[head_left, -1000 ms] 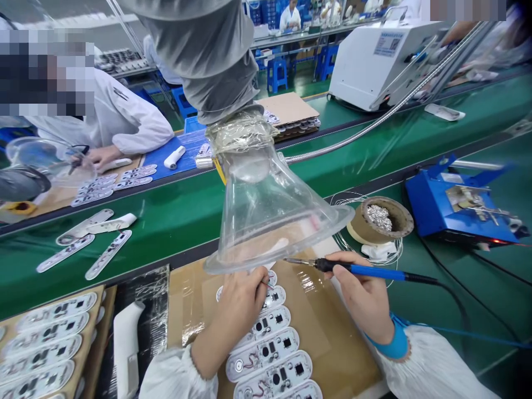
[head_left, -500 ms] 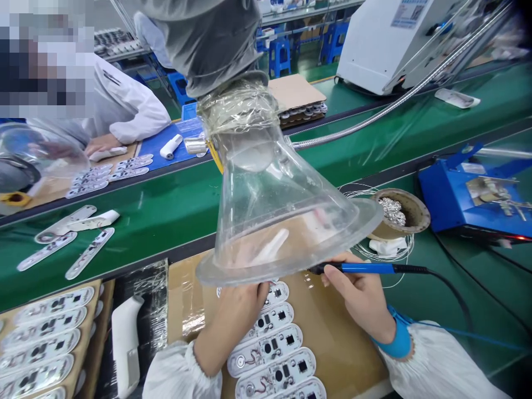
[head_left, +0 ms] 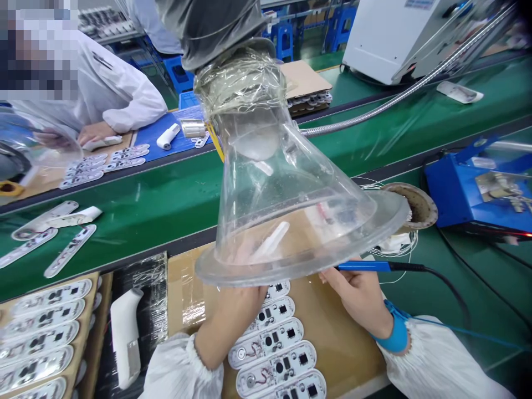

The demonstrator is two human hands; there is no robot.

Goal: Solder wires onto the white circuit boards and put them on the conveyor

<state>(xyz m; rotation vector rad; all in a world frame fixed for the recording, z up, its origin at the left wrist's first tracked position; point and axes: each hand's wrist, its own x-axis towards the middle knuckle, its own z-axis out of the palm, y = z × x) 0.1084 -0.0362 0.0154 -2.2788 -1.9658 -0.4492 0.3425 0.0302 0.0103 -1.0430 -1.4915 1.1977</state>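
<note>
My right hand (head_left: pixel 359 296) grips a soldering iron by its blue handle (head_left: pixel 363 266); its front end is hidden behind the hood rim. My left hand (head_left: pixel 239 302) is under the clear fume hood (head_left: pixel 291 183), its fingers blurred through the plastic. They seem closed on a white plastic housing (head_left: pixel 270 242), seen through the hood. Below the hands, several oval white panels with circuit boards (head_left: pixel 276 368) lie overlapping in a column on a cardboard sheet (head_left: pixel 336 343). A blue band circles my right wrist.
More board panels (head_left: pixel 45 327) lie on stacked cardboard at left, beside a white gun-shaped housing (head_left: pixel 126 338). Loose parts (head_left: pixel 70 249) sit on the green belt (head_left: pixel 166 205). At right are a round pot (head_left: pixel 424 208), wire coils and a blue machine (head_left: pixel 465 188). A co-worker (head_left: pixel 120 94) sits opposite.
The loose parts on the belt have slid left. My right hand and the iron have shifted slightly, and the iron's front end has slipped behind the hood rim. The view has tilted a little.
</note>
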